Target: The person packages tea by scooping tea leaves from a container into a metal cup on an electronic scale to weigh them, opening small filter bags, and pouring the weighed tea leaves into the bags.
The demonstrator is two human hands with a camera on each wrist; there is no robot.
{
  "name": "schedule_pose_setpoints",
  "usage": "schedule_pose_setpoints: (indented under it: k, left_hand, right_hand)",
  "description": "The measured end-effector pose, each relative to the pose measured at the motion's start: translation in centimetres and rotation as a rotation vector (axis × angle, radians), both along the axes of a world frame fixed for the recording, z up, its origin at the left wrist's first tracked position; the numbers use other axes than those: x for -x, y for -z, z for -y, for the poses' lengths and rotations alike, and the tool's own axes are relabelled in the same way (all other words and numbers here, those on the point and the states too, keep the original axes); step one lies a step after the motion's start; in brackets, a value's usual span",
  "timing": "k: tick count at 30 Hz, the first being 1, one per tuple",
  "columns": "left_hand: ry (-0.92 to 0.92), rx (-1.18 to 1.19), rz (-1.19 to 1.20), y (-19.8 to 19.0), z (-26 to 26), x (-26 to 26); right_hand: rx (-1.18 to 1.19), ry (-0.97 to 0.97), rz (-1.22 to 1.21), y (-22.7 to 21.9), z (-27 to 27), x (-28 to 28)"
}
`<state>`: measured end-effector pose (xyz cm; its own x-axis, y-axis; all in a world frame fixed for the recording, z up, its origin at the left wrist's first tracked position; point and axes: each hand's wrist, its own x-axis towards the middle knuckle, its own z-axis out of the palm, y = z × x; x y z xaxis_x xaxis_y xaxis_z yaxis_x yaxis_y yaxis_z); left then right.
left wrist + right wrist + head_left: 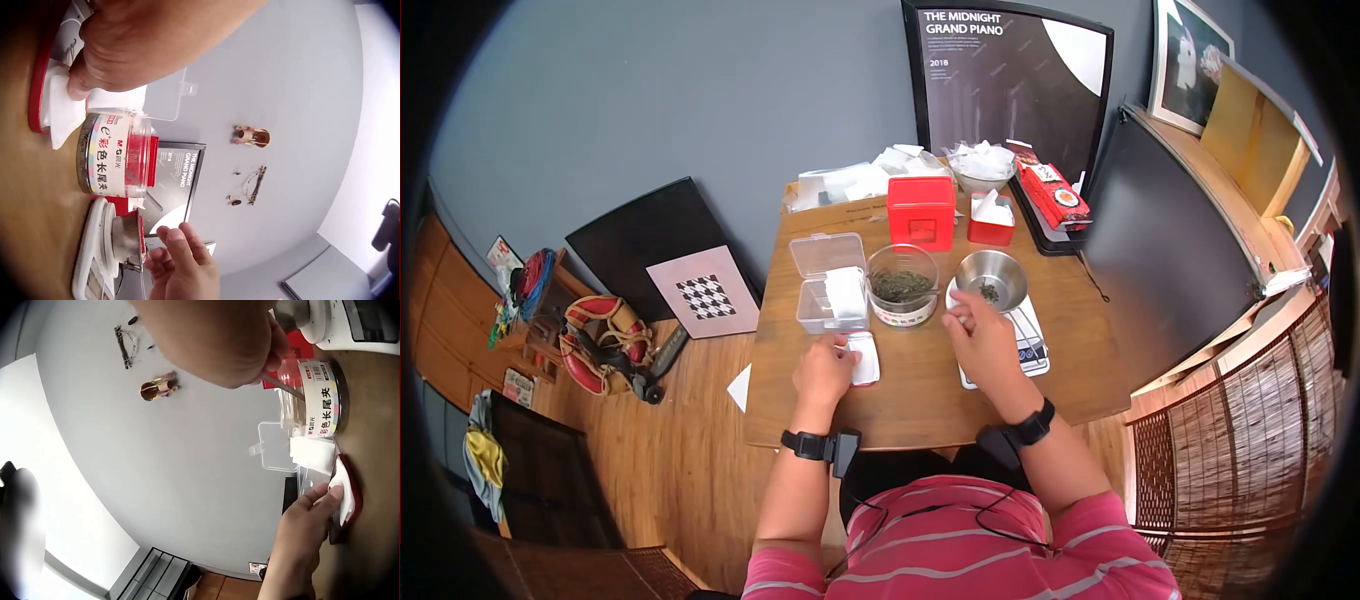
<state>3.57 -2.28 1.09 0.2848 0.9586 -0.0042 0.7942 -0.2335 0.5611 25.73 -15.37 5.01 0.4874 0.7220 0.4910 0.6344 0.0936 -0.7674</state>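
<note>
In the head view my left hand point(825, 370) pinches a white tea bag point(60, 103), thumb on top, over a small red-edged tray point(865, 360). My right hand point(983, 345) is at the near rim of a steel bowl point(992, 268) with a few dark dried leaves inside. Its thumb and fingers are bent close together; I cannot tell whether anything is between them. The bowl stands on a white kitchen scale point(1032, 345). Between the hands is a clear plastic jar point(903, 315) of dried leaves, with a thin stick point(289, 389) leaning in it.
An open clear plastic box point(815, 305) with white bags stands left of the jar. Behind are a red box point(920, 213), a smaller red container point(990, 232), a bowl of white pouches point(982, 165) and a red snack packet point(1055, 198). A dark panel point(1175, 230) borders the table's right side.
</note>
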Motion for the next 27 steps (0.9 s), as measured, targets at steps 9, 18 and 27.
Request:
schedule_pose_setpoints:
  k: [9,18,27]
  left_hand:
    - [0.001,-0.095,0.047,-0.8,0.9,0.2]
    - [0.022,-0.143,0.526,0.9,1.3,0.5]
    - [0.282,-0.077,0.452,1.4,7.0,-1.0]
  right_hand:
    - [0.208,-0.085,-0.305,4.5,9.0,0.2]
    - [0.243,0.004,-0.594,6.7,15.8,-2.0]
    - [0.307,-0.136,-0.398,4.3,14.4,0.4]
